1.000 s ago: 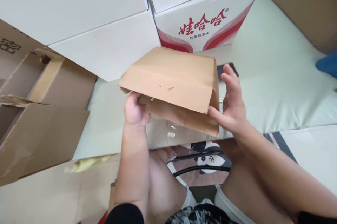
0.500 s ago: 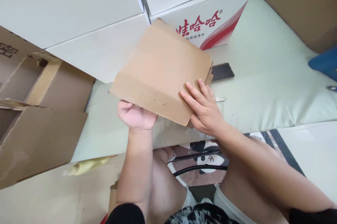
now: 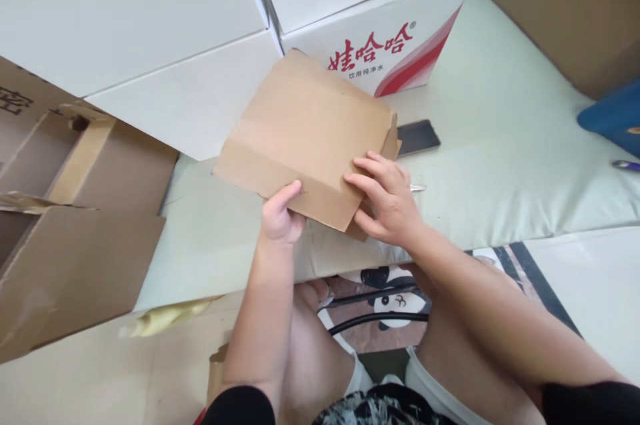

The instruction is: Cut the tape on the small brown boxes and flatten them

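Over the mat [image 3: 500, 145], left hand [image 3: 280, 220] and right hand [image 3: 389, 205] apparently grip cardboard [image 3: 310, 125].

- The cardboard box [image 3: 305, 125] now shows its broad face, with the flap tucked under.
- The right hand [image 3: 387, 202] has come off the box's side onto its near right corner.
- The left hand [image 3: 280, 218] has slid right, thumb on top.

The single head camera looks steeply down and forward, close above the hands [image 3: 340, 208], toward the white boxes [image 3: 150, 45] at 12 o'clock.
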`<action>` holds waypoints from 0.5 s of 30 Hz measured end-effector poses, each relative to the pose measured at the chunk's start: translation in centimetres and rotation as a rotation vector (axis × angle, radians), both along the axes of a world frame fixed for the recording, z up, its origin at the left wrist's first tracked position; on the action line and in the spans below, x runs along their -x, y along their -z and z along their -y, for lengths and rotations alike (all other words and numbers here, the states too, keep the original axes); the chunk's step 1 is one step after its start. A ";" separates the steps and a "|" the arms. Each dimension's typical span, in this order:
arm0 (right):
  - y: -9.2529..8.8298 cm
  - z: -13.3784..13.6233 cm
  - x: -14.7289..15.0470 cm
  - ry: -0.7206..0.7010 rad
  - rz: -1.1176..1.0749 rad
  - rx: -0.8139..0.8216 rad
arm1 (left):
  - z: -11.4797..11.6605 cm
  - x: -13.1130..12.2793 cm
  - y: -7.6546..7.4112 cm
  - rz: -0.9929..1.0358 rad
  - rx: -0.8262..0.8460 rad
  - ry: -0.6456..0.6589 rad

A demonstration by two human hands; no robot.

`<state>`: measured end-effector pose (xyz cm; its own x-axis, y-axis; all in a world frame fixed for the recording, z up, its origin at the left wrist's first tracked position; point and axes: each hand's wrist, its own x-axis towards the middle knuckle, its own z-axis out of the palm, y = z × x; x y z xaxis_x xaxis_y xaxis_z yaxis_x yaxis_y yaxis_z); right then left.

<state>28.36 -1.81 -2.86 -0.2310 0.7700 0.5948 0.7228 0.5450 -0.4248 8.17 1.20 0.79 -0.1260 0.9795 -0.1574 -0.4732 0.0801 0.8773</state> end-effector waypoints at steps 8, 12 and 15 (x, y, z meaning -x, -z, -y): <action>-0.1 -0.3 -0.5 -0.023 -0.050 -0.072 | -0.9 1.5 0.5 -0.026 -0.005 -0.083; 0.4 -0.4 -0.3 -0.037 -0.049 -0.024 | -1.2 1.6 0.4 -0.009 0.019 -0.087; 0.8 -0.6 -1.0 -0.050 -0.175 -0.034 | -1.4 2.1 -0.1 0.052 0.020 -0.096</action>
<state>29.37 -1.19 -3.64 -0.1592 0.7390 0.6546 0.6114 0.5944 -0.5223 6.12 2.61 0.88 -0.2105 0.9598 -0.1854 -0.5247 0.0491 0.8499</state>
